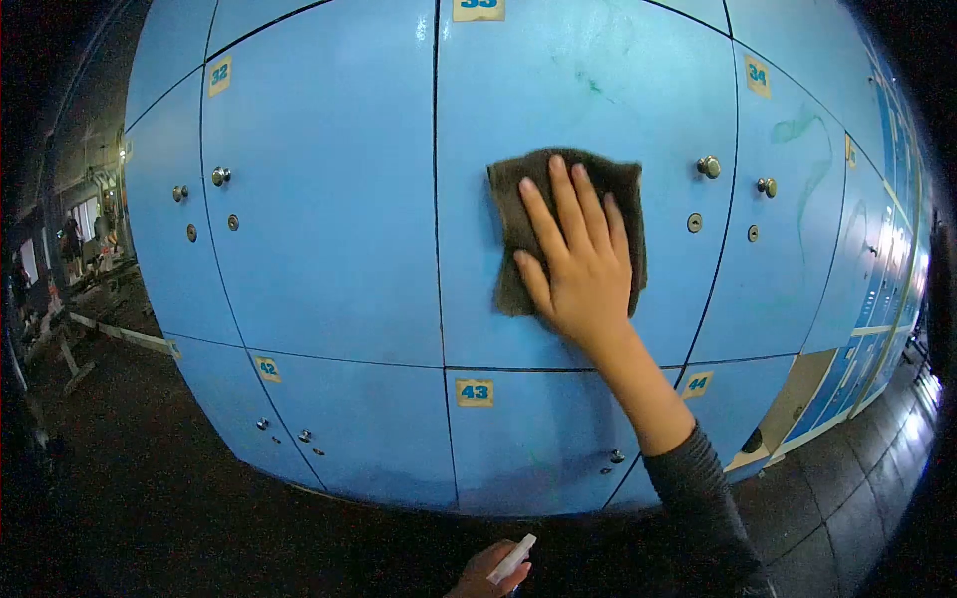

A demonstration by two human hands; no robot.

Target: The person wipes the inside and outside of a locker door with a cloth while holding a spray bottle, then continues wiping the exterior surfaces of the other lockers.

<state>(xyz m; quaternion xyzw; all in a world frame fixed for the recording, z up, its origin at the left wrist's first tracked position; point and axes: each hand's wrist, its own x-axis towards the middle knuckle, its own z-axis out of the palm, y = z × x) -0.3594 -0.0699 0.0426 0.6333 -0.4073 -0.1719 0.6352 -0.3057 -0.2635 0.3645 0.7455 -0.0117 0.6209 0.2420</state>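
Across the big blue locker door, a wiping pass seems in hand: a dark, nearly square cloth lies flat near its middle, edges roughly upright, no clear long axis. The right hand presses it, fingers spread and pointing up; lower, the left hand grips a white stick-like object slanting up rightward. The next stroke probably calls for even pressure, up toward the small green smudge.

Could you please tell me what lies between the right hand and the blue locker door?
In the head view, a dark cloth lies flat between the right hand and the blue locker door.
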